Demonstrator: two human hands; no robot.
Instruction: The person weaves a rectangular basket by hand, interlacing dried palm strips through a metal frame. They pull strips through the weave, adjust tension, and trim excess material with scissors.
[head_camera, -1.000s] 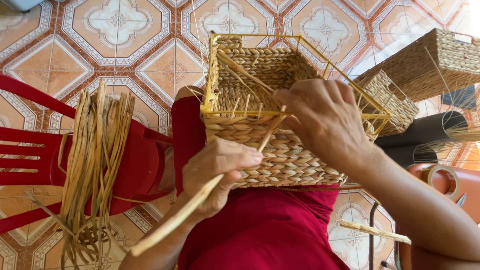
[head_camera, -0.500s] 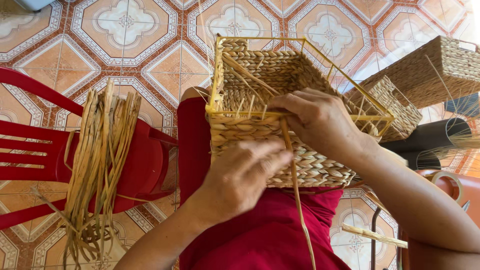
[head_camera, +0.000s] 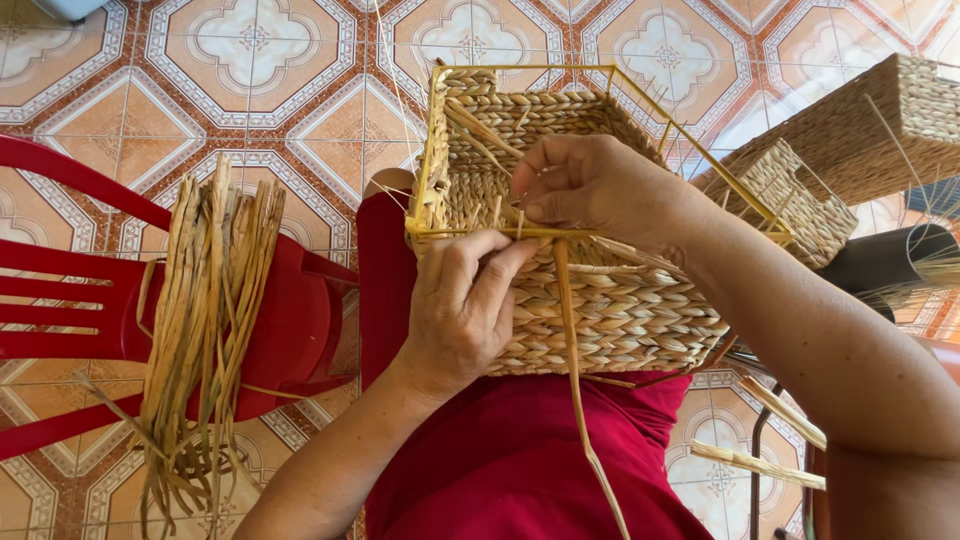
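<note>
On the lap in red cloth, the rectangular woven straw basket on a yellow wire frame (head_camera: 600, 300) is lying tipped, mouth facing away; walls look woven, rim binding seems unfinished. Left hand (head_camera: 465, 310) is gripping its near wall; right hand (head_camera: 590, 185) is pinching a long flat straw strand (head_camera: 578, 400) hanging down

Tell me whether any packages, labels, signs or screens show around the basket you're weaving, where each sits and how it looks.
None in view: no package, label, sign or screen.
Only the woven basket on its yellow wire frame, held by the left hand and right hand.
A bundle of dried straw strips lies on a red plastic chair.
More woven baskets stand at the right.
</note>
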